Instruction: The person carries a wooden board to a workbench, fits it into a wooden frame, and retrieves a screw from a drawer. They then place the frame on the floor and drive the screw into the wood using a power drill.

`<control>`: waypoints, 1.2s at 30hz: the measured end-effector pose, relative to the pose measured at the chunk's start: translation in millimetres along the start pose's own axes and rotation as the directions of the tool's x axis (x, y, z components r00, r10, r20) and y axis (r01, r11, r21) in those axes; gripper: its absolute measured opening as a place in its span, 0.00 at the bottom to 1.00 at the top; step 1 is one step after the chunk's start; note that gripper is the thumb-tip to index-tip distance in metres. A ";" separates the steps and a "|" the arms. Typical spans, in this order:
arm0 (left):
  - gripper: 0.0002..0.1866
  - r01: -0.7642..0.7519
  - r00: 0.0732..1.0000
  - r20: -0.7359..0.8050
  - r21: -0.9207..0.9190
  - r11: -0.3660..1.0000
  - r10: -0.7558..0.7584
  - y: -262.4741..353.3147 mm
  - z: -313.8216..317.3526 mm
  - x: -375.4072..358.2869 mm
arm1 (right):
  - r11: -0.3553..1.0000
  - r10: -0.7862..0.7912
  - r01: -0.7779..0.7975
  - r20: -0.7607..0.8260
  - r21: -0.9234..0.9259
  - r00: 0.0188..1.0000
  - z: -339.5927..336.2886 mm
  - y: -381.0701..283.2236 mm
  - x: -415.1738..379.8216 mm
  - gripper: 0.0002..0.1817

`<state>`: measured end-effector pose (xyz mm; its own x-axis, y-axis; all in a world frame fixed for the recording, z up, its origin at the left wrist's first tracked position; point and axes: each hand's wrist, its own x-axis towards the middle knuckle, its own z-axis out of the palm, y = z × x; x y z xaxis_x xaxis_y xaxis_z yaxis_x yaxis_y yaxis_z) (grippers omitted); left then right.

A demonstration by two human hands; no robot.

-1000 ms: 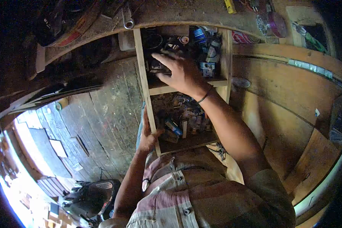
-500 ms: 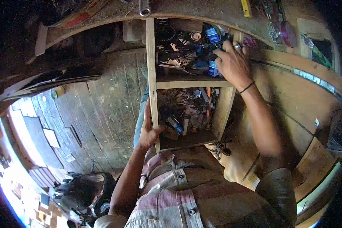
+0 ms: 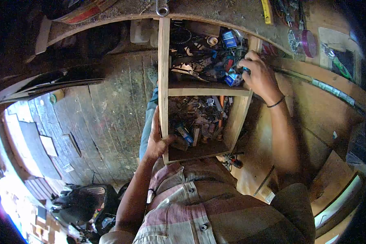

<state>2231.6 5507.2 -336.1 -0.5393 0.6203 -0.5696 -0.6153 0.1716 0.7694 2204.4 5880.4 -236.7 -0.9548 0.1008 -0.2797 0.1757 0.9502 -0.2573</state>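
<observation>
A pulled-out wooden drawer is split by a crosspiece into a far and a near compartment. My left hand grips its left wall, thumb inside and fingers outside. At the far compartment's right side, my right hand has its fingers curled together over the clutter. What they pinch is mostly hidden. Close by are a blue-and-white box and a second blue-and-white box. A pale-handled tool like pliers lies among dark parts. Small hardware and a blue packet fill the near compartment.
The worktop overhangs the drawer's far end, with a wrench at its edge. A yellow tool and a purple spool lie right. A motorbike stands lower left on the plank floor.
My right hand has shifted slightly right and nearer, with its fingers drawn closer together. The lower blue-and-white box beside it has tilted. My left hand keeps its hold on the drawer.
</observation>
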 end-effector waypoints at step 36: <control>0.48 0.102 0.995 0.022 -0.268 0.958 -0.100 -8.2 8.0 -4.8 | 0.911 0.320 -0.150 -0.430 0.384 0.844 61.8 -189.1 37.8 0.16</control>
<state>2243.8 5508.9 -337.4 -0.4624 0.6170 -0.6368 -0.7985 0.0226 0.6016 2149.9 5686.3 -255.8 -0.8529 0.5161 0.0791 0.3956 0.7376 -0.5473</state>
